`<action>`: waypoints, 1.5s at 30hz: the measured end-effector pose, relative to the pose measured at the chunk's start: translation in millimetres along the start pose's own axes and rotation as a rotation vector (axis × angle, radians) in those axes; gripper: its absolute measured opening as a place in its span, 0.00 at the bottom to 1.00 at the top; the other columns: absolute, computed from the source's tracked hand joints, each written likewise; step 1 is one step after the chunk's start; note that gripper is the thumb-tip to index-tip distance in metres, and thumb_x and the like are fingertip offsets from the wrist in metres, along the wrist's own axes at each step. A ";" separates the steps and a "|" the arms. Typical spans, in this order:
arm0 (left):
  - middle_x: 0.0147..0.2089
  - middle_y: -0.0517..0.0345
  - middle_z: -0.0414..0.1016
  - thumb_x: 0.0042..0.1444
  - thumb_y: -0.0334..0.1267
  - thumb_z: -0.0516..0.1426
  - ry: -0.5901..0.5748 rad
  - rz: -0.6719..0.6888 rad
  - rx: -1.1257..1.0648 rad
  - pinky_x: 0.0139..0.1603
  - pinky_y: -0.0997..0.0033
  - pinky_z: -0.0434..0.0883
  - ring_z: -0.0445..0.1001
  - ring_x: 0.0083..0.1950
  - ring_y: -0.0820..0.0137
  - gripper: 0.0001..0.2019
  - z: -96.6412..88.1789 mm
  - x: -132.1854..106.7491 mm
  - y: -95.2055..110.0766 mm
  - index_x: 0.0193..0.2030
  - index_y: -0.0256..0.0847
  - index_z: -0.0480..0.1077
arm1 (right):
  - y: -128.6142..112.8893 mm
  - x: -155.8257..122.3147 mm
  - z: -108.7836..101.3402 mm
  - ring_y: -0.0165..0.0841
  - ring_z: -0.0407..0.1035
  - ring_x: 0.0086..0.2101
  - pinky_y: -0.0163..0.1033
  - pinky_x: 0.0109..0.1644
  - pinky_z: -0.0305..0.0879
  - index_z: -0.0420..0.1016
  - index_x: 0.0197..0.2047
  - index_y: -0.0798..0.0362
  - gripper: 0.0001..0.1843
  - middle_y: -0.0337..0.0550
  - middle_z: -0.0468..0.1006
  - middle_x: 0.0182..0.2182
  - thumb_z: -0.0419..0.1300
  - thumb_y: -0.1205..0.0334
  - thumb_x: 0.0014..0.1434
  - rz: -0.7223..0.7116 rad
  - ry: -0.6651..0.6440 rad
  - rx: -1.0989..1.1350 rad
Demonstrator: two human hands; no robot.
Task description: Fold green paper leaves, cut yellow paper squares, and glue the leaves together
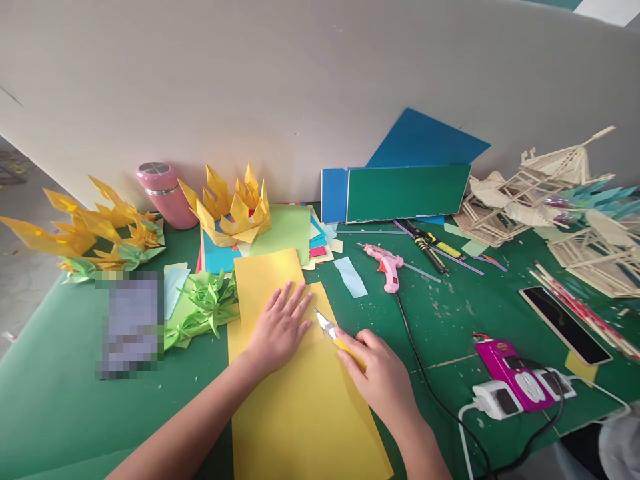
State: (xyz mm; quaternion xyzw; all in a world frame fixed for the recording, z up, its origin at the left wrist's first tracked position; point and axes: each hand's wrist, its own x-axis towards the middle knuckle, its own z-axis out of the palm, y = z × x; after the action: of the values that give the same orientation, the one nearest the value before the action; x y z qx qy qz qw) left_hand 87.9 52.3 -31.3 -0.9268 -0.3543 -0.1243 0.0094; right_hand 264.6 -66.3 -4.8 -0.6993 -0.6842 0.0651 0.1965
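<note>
Yellow paper [300, 427] lies lengthwise before me, with a folded or second yellow sheet [265, 267] over its far part. My left hand [280, 327] rests flat on the upper sheet, fingers spread and pointing away from me. In my right hand [380, 373] is a yellow-handled utility knife [345, 343], gripped between thumb and fingers. Its blade points up and left, close to the upper sheet's right edge; whether the tip touches the paper I cannot tell. Left of the paper sit green folded paper leaves [210, 297].
Behind are a yellow paper crown [227, 223], a pink flask [170, 197] and stacked coloured paper [285, 230]. A pink glue gun [387, 267] lies to the right, its black cord running toward a magenta power strip [515, 373]. Stick models [500, 207] and a phone [565, 325] are farther right.
</note>
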 end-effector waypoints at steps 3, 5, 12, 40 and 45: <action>0.68 0.50 0.58 0.65 0.45 0.44 0.028 -0.018 -0.003 0.66 0.53 0.56 0.53 0.70 0.54 0.24 0.7 -0.1 0.5 0.65 0.42 0.60 | 0.6 8.0 1.2 0.31 0.68 0.28 0.31 0.26 0.59 0.75 0.53 0.48 0.19 0.41 0.70 0.26 0.49 0.57 0.66 -0.006 -0.001 -0.007; 0.68 0.47 0.59 0.65 0.46 0.44 0.038 -0.017 -0.013 0.65 0.52 0.57 0.54 0.69 0.54 0.24 -1.6 -1.5 0.9 0.64 0.41 0.60 | 0.7 11.9 0.0 0.31 0.68 0.28 0.32 0.26 0.59 0.75 0.53 0.48 0.19 0.42 0.70 0.27 0.50 0.57 0.65 -0.013 0.008 -0.013; 0.57 0.46 0.72 0.66 0.40 0.43 0.018 -0.043 -0.107 0.54 0.58 0.69 0.69 0.57 0.58 0.20 -18.3 -6.4 2.0 0.59 0.37 0.64 | -0.7 -0.6 -11.0 0.30 0.68 0.27 0.31 0.27 0.61 0.75 0.53 0.47 0.17 0.40 0.69 0.26 0.51 0.60 0.64 -0.105 -0.067 0.047; 0.68 0.42 0.57 0.66 0.46 0.41 0.055 -0.084 -0.033 0.66 0.56 0.57 0.54 0.69 0.57 0.27 7.2 -1.2 -10.1 0.66 0.31 0.55 | -5.3 25.1 7.4 0.30 0.67 0.27 0.31 0.27 0.57 0.75 0.54 0.49 0.18 0.41 0.69 0.26 0.50 0.58 0.65 -0.057 -0.010 -0.022; 0.68 0.42 0.56 0.66 0.46 0.41 0.078 -0.070 -0.037 0.66 0.56 0.58 0.54 0.69 0.58 0.28 8.3 -0.6 -11.4 0.68 0.31 0.51 | -2.7 39.4 11.4 0.30 0.67 0.28 0.31 0.27 0.56 0.74 0.54 0.48 0.18 0.41 0.70 0.27 0.52 0.59 0.64 -0.056 0.001 -0.014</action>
State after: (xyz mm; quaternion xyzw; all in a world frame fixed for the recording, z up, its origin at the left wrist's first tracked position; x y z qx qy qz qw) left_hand 81.8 61.3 -40.3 -0.9083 -0.3836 -0.1671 0.0019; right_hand 260.1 -25.5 -7.2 -0.6811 -0.7040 0.0546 0.1937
